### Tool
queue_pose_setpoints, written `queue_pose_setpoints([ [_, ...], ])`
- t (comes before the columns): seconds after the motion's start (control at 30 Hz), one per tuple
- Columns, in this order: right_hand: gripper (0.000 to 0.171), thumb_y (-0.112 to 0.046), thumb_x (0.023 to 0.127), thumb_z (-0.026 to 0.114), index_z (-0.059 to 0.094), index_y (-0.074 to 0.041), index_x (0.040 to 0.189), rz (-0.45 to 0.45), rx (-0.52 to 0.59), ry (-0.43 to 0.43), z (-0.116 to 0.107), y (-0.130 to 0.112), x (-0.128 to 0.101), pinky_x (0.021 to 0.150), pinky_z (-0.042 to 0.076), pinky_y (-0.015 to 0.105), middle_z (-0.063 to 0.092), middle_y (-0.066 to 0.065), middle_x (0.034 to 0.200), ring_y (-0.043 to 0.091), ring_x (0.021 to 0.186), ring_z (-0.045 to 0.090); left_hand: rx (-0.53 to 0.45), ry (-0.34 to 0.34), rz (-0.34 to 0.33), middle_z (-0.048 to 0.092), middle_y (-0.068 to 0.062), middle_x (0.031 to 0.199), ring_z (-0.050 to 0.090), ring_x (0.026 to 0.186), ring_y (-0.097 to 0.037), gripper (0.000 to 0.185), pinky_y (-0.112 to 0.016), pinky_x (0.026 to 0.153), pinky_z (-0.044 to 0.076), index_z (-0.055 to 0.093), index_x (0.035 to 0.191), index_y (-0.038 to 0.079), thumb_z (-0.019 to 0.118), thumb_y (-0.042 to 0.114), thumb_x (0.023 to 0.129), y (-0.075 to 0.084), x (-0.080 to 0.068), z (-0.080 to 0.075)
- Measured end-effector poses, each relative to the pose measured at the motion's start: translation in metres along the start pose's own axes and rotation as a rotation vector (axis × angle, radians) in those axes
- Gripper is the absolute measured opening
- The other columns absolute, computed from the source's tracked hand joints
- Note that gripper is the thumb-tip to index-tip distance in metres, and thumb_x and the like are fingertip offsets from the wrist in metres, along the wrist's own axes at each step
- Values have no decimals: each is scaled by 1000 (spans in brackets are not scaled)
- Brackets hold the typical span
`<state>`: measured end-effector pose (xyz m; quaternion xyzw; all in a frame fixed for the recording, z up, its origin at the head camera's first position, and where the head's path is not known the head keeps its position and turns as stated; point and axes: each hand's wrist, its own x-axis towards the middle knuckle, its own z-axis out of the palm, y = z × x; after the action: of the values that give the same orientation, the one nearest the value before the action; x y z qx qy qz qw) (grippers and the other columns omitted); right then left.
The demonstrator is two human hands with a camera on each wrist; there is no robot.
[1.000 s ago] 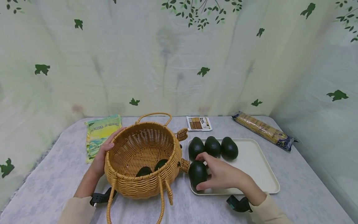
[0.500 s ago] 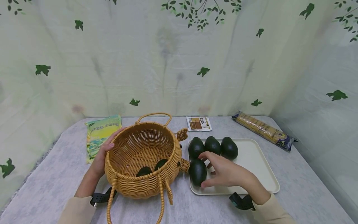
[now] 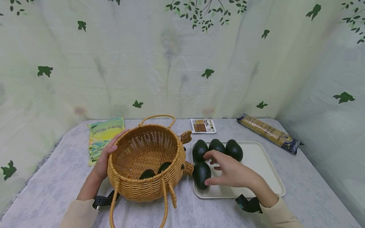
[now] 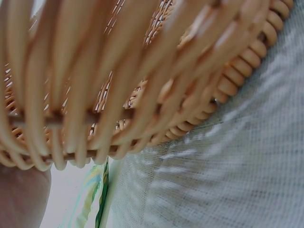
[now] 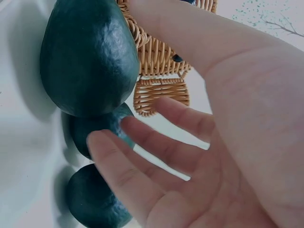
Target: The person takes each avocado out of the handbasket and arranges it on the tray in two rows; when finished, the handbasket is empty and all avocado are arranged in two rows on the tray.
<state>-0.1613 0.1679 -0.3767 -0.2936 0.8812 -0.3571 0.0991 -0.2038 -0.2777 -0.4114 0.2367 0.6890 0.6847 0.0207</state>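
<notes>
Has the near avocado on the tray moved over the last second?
Yes, slightly. The near avocado sits further from the tray's front rim, closer to the three avocados behind it, with the right hand at its side.

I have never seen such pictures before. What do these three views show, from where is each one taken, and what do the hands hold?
There is no machine here: a person works with two bare hands and wears three cameras. The wide picture comes from the head and looks down at a grey table. The two close pictures come from the wrists.

The left hand grips the rim of a wicker basket; the left wrist view shows only the weave from very near. Two avocados lie inside the basket.

The right hand is open, its fingers spread beside the front avocado on a cream tray, holding nothing. Three more avocados lie in a row behind it.

Further back lie a green packet, a small sachet and a long noodle pack.
</notes>
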Motion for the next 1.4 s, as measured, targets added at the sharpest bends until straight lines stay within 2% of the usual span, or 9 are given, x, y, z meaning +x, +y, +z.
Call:
queue_pose_setpoints([
  [0.27,76,-40,84,85,53,-1,140,-48,22,52,-2,1,3,102,52,37,60,14,136,30,123,61,-7,-1,-8,38,5,155,40,142,-15,61,-25,105,43,22,165,17,22,28,105,0,0,0],
  [0.47,76,-41,86,84,52,-2,143,-78,45,93,-2,-3,4,105,50,36,58,13,141,27,129,59,-6,0,-9,37,5,156,40,142,-15,62,-24,105,43,19,166,14,22,27,105,1,0,0],
  [0.63,70,-39,90,80,53,-5,145,-85,98,119,-2,-8,7,106,49,33,59,9,143,20,130,59,-1,6,-5,37,4,156,39,142,-15,62,-24,106,42,21,166,16,23,28,105,2,1,1],
  [0.83,62,-30,93,77,53,-8,146,-132,146,154,-4,-18,14,106,49,30,59,8,144,21,131,59,6,9,-5,38,5,155,41,141,-15,61,-25,105,44,23,165,18,23,27,105,1,0,1],
  [1.0,60,-28,95,76,52,-13,148,-174,150,146,-9,-31,24,107,48,30,58,5,146,22,133,58,14,18,-8,39,6,155,41,141,-15,59,-25,104,44,27,164,24,23,28,105,1,-1,1],
  [1.2,61,-28,94,77,53,-16,148,-177,124,121,-12,-44,34,107,48,31,56,3,148,17,134,56,10,13,-15,38,6,155,39,142,-16,60,-25,105,43,25,165,21,23,29,105,0,-2,1],
  [1.3,60,-29,94,77,53,-18,148,-198,114,105,-12,-49,41,108,47,31,57,1,147,14,135,55,7,11,-17,38,6,155,39,142,-15,61,-25,105,43,22,165,18,23,28,105,1,-2,2],
  [1.4,59,-28,94,76,54,-16,147,-234,105,90,-13,-55,49,108,48,30,57,1,146,15,135,55,11,14,-19,37,6,156,39,142,-15,60,-24,105,43,23,165,19,22,28,105,1,-2,2],
])
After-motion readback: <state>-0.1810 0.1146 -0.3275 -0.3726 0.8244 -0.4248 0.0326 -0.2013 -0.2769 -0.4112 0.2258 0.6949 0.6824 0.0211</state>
